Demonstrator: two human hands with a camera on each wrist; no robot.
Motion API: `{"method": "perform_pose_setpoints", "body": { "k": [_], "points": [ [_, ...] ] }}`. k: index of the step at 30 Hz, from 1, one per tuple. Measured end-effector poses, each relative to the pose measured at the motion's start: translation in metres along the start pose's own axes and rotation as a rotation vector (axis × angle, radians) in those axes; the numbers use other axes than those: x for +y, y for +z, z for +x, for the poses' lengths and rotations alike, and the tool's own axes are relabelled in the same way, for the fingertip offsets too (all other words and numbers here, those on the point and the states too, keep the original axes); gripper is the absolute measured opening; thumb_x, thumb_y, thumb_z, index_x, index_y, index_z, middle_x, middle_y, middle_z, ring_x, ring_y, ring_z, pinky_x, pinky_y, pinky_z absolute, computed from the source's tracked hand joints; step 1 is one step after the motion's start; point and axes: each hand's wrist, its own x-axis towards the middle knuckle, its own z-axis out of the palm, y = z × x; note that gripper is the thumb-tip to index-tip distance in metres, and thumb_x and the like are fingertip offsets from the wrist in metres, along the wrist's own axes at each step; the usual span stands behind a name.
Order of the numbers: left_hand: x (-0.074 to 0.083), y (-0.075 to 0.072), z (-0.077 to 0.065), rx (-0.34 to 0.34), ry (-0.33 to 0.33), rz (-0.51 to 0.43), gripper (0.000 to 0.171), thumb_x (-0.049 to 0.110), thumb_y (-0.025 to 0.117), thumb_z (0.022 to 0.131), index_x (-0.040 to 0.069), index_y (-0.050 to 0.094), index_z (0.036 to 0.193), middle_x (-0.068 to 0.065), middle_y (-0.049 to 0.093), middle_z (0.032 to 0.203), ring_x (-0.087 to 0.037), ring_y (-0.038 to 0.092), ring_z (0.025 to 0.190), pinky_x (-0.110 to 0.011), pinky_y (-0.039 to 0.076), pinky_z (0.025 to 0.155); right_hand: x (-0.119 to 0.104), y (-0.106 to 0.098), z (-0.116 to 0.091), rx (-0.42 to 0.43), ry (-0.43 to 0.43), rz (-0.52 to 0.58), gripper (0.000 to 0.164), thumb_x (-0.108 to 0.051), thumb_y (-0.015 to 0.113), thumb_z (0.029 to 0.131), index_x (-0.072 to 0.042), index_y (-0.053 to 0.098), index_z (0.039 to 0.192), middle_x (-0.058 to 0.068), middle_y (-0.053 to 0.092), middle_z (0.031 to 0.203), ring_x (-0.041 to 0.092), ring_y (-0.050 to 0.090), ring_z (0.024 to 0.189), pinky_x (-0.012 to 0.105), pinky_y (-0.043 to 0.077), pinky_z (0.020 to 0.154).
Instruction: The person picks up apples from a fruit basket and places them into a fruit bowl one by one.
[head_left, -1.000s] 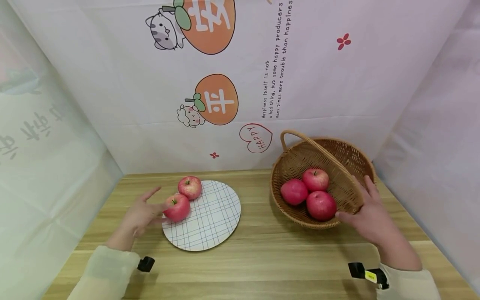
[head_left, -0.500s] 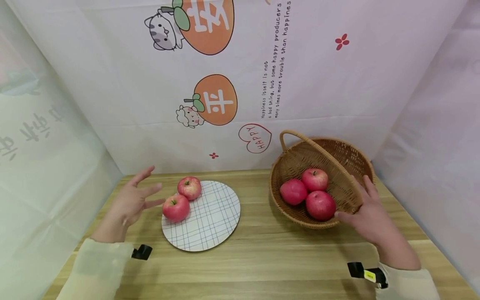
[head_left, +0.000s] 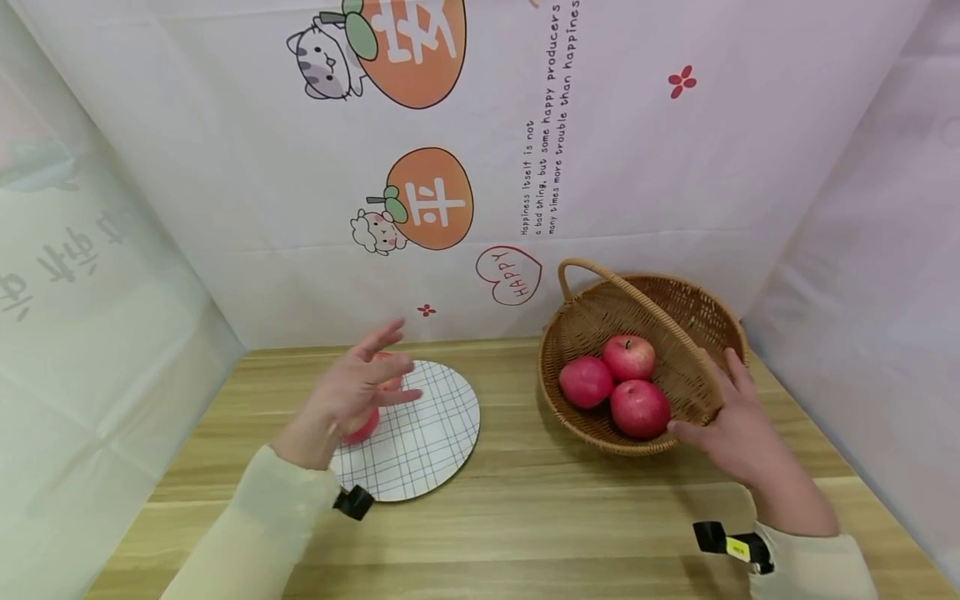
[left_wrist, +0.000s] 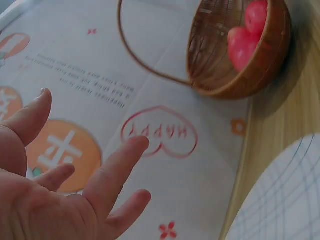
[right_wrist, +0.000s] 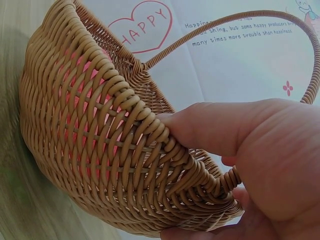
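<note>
My left hand hovers over the left part of a round checked plate, fingers spread and holding nothing. Two red apples, a nearer apple and a farther apple, are partly hidden behind it. On the right, my right hand grips the rim of a wicker basket beside the foot of its handle. The right wrist view shows the thumb over the rim and other fingers lower down the outside. Inside the basket lie three red apples, touching one another.
All this stands on a wood-grain table. A white printed cloth rises behind it, with more cloth at both sides. The arched basket handle stands up over the apples. Bare tabletop separates plate and basket.
My left hand first drew back leftward from the apples on the plate, then came right over them. Those apples stay in place. My right hand keeps its grip on the basket.
</note>
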Motion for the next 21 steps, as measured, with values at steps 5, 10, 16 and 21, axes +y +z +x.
{"method": "perform_pose_setpoints", "body": {
  "k": [5,10,16,21],
  "points": [
    [-0.014,0.036,0.013,-0.087,-0.024,-0.070,0.069,-0.003,0.063,0.096,0.018,0.037,0.156,-0.004,0.022,0.158,-0.041,0.042,0.128,-0.059,0.051,0.089,0.000,0.000,0.000,0.001,0.006,0.007,0.109,-0.019,0.083,0.081,-0.006,0.010,0.160,0.028,-0.014,0.160,0.068,0.011,0.132,0.079,0.028,0.095],
    [-0.030,0.070,0.028,-0.165,-0.059,-0.105,0.063,0.003,0.062,0.098,0.018,0.039,0.154,-0.004,0.026,0.157,-0.042,0.039,0.131,-0.058,0.052,0.089,0.000,0.001,0.000,0.008,0.004,0.006,0.109,-0.019,0.084,0.080,-0.006,0.011,0.160,0.028,-0.013,0.160,0.068,0.013,0.132,0.079,0.029,0.095],
    [-0.047,0.107,0.046,-0.175,-0.083,-0.166,0.066,0.004,0.065,0.096,0.017,0.038,0.154,-0.004,0.025,0.157,-0.047,0.037,0.133,-0.058,0.051,0.091,0.001,0.001,0.000,0.004,0.011,0.006,0.110,-0.021,0.084,0.080,-0.010,0.010,0.161,0.026,-0.014,0.160,0.069,0.016,0.130,0.079,0.030,0.093],
    [-0.059,0.133,0.059,-0.135,-0.122,-0.236,0.069,0.001,0.068,0.093,0.016,0.039,0.154,-0.007,0.027,0.157,-0.052,0.041,0.128,-0.056,0.053,0.088,0.000,0.001,0.000,0.011,0.008,0.005,0.111,-0.019,0.084,0.079,-0.012,0.010,0.161,0.026,-0.013,0.161,0.068,0.016,0.131,0.079,0.030,0.092]
  ]
}}
